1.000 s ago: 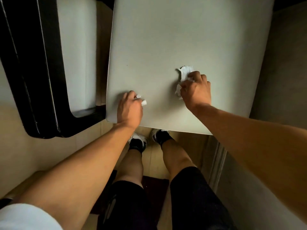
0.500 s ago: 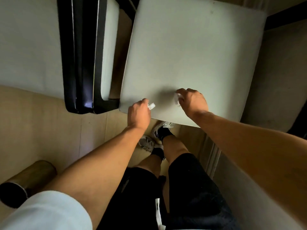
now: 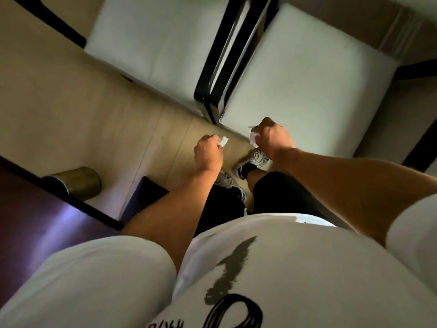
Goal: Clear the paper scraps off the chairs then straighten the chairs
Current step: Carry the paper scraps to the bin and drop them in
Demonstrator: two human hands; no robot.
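Pale wood-plank floor (image 3: 78, 110) across the left and centre. A brass-coloured cylinder (image 3: 75, 182) lies on its side at near left, beside a dark reddish panel (image 3: 35, 209) with a black edge. Two grey-and-white sneakers (image 3: 256, 159) stand on the floor at centre, one ahead of the other. White shirt with black print (image 3: 236, 280) fills the near foreground; black shorts (image 3: 279, 192) above it.
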